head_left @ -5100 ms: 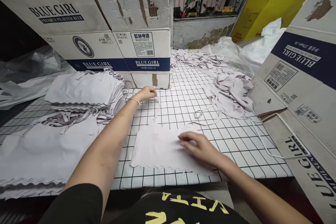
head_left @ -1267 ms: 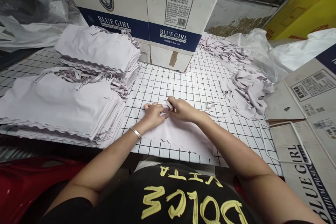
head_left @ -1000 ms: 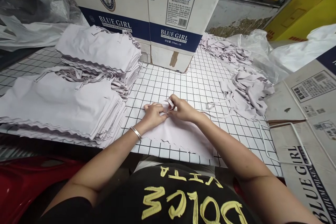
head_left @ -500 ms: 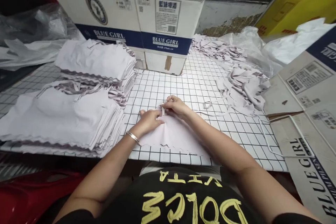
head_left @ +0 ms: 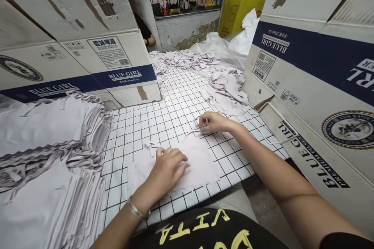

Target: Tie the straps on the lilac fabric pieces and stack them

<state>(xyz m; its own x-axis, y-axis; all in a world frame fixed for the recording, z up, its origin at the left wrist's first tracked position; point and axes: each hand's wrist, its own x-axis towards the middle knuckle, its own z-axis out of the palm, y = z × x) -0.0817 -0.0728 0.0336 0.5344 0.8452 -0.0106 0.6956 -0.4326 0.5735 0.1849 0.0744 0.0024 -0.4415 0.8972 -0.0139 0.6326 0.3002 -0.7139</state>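
A pale pinkish-white cloth piece [head_left: 200,157] with thin straps lies spread on the table before me. My left hand [head_left: 171,167] rests on it, fingers loosely bent and thumb apart. At the cloth's upper right edge, my right hand [head_left: 214,121] is curled with its fingertips pinched on a thin strap [head_left: 196,121]. Another small strap [head_left: 151,146] sticks up at the upper left of the cloth. On the left, stacks of similar cloth pieces [head_left: 55,120] reach close to my left forearm.
A white grid-patterned tabletop [head_left: 137,124] lies beneath. Blue Girl cartons stand at the back left [head_left: 117,56] and right [head_left: 292,58]. Cloth scraps [head_left: 226,85] heap along the right and back. Behind the left carton, part of another person's arm [head_left: 150,41] shows.
My hands have moved apart: the right away to the right with a strap, the left flat onto the cloth. The cloth lies more spread out. My view has turned right.
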